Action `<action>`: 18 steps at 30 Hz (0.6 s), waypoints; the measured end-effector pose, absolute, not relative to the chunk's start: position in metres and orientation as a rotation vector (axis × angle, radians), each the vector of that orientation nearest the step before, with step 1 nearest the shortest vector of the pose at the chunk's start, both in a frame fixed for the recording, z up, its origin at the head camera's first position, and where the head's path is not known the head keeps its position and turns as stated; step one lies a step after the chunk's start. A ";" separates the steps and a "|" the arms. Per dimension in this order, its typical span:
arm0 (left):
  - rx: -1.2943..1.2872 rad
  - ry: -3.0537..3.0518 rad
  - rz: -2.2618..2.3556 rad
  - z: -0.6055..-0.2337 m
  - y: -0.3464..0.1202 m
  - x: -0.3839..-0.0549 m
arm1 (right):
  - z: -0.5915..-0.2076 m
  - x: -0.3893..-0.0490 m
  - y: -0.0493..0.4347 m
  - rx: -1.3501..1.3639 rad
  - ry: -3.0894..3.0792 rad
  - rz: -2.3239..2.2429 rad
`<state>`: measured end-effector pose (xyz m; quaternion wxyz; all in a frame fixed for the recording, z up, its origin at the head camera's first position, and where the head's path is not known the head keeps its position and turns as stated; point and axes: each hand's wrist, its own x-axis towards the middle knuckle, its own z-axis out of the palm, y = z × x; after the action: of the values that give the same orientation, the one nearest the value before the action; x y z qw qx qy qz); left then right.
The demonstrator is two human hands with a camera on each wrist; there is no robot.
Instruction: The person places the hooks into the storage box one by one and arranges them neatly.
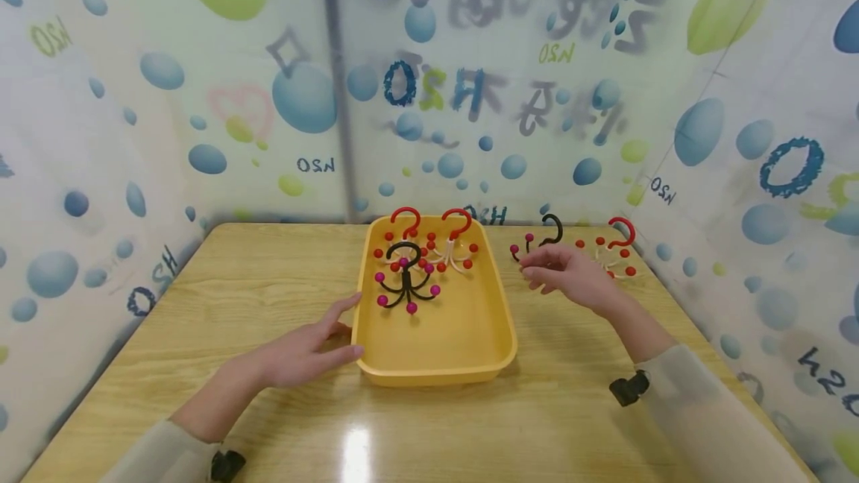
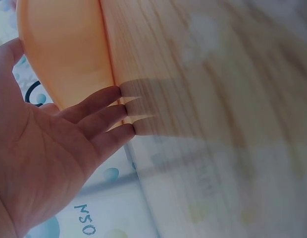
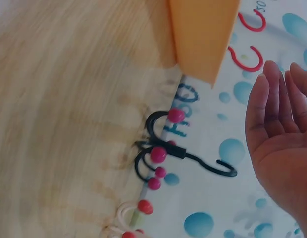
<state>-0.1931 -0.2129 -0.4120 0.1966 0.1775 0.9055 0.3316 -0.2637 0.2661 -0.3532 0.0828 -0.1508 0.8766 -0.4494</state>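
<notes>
Black hanger (image 3: 176, 149) sits right of the tray (image 1: 456, 338), ungripped. My right hand (image 1: 570, 274) is near it, empty, fingers loose; my left hand (image 1: 305, 355) touches the tray's left side, fingers extended, grasping nothing. Looks like the reach step; next move likely calls for pinching it.

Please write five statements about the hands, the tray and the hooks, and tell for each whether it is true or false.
1. Three hooks are inside the yellow tray. True.
2. The right hand grips a hook. False: it holds nothing, near the outer black hook.
3. The left hand touches the tray. True.
4. Both hooks outside the tray are black. False: one is a red-topped hook.
5. The inner black hook has pink balls. True.
</notes>
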 end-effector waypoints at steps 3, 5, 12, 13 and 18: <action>0.500 2.535 0.930 -0.412 -0.213 -0.193 | -0.360 -0.264 0.281 -0.434 2.651 -1.347; 0.502 2.533 0.933 -0.413 -0.213 -0.193 | -0.364 -0.265 0.292 -0.426 2.664 -1.360; 0.503 2.541 0.934 -0.413 -0.214 -0.193 | -0.365 -0.270 0.325 -0.315 2.733 -1.393; 0.503 2.541 0.932 -0.413 -0.214 -0.193 | -0.366 -0.272 0.330 -0.295 2.738 -1.402; 0.508 2.547 0.923 -0.414 -0.214 -0.195 | -0.374 -0.283 0.349 -0.191 2.727 -1.464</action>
<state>-0.1954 -0.2142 -0.4144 0.1915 0.1811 0.9070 0.3285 -0.2833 0.3492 -0.3739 0.0206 -0.0617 0.8792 -0.4719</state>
